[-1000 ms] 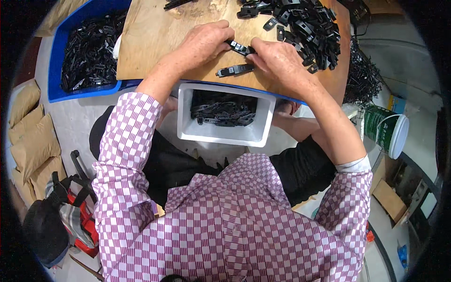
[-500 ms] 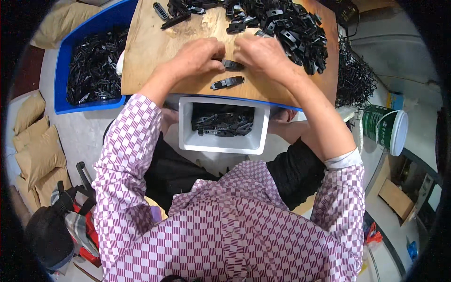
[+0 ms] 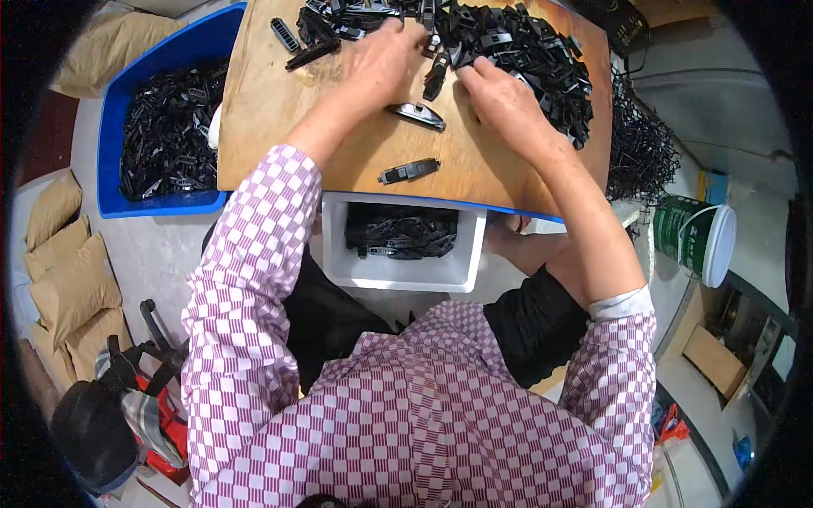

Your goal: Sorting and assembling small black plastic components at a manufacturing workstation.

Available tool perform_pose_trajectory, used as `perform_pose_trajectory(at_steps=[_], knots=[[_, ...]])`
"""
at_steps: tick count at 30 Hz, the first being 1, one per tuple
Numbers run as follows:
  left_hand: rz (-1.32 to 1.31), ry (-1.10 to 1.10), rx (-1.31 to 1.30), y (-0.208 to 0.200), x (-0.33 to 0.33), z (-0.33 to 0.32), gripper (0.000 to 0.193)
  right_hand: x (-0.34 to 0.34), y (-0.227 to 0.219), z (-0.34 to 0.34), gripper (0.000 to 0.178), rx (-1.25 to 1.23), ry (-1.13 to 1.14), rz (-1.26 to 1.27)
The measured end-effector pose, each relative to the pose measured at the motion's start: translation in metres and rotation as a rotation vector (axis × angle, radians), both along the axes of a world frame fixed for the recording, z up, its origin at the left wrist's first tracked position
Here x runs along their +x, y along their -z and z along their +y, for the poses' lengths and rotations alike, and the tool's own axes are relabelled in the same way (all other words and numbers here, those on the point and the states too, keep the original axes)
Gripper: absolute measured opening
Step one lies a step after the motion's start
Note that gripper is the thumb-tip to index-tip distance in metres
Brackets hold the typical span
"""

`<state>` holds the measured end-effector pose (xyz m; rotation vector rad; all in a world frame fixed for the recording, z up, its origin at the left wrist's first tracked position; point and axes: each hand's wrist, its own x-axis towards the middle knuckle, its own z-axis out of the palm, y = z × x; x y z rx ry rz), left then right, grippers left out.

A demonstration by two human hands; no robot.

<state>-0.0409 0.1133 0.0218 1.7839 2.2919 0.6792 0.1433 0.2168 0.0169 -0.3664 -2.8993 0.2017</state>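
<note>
A wooden board (image 3: pixel 279 127) lies across my lap with a heap of black plastic parts (image 3: pixel 525 51) at its far edge. My left hand (image 3: pixel 381 68) reaches to the heap's near side, its fingertips hidden among the parts. My right hand (image 3: pixel 504 97) pinches a small black plastic part (image 3: pixel 435 80) that stands up between both hands. A curved dark part (image 3: pixel 417 114) lies just below my left hand. Another black part (image 3: pixel 409 171) lies nearer the board's front edge.
A white bin (image 3: pixel 398 275) holding several black parts sits under the board's front edge. A blue crate (image 3: pixel 114 127) full of black parts stands at the left, tan sacks (image 3: pixel 68 279) beside it. A green-and-white bucket (image 3: pixel 694 237) and a tangle of black pieces (image 3: pixel 639 144) are at the right.
Both hands have moved away from me, from the middle of the board up to the heap. The curved dark part now lies free on the board below my left hand.
</note>
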Motion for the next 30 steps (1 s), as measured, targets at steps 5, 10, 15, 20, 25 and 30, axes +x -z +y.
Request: perform_pose_trajectory(at_steps=[5,10,15,20,25,30], knots=[[0.069,-0.099,0.012,-0.021,0.006,0.003,0.016,-0.002,0.000,-0.011,0.017,-0.502,0.082,0.222],[0.280,-0.163,0.023,0.013,-0.032,-0.008,0.023,0.004,-0.002,-0.017,0.017,-0.314,0.079,0.039],[0.181,-0.090,0.029,0.037,-0.044,-0.010,0.029,-0.003,0.011,-0.016,0.018,-0.064,0.087,-0.037],[0.069,0.000,-0.020,0.039,-0.033,-0.022,0.030,-0.018,0.021,-0.042,0.014,-0.314,-0.001,0.102],[-0.117,0.059,-0.181,0.022,-0.021,-0.062,0.021,0.006,0.010,-0.063,0.008,-0.135,-0.270,0.041],[-0.624,-0.055,-0.349,0.005,-0.021,-0.088,0.025,0.020,0.014,-0.057,0.010,-0.029,-0.158,0.013]])
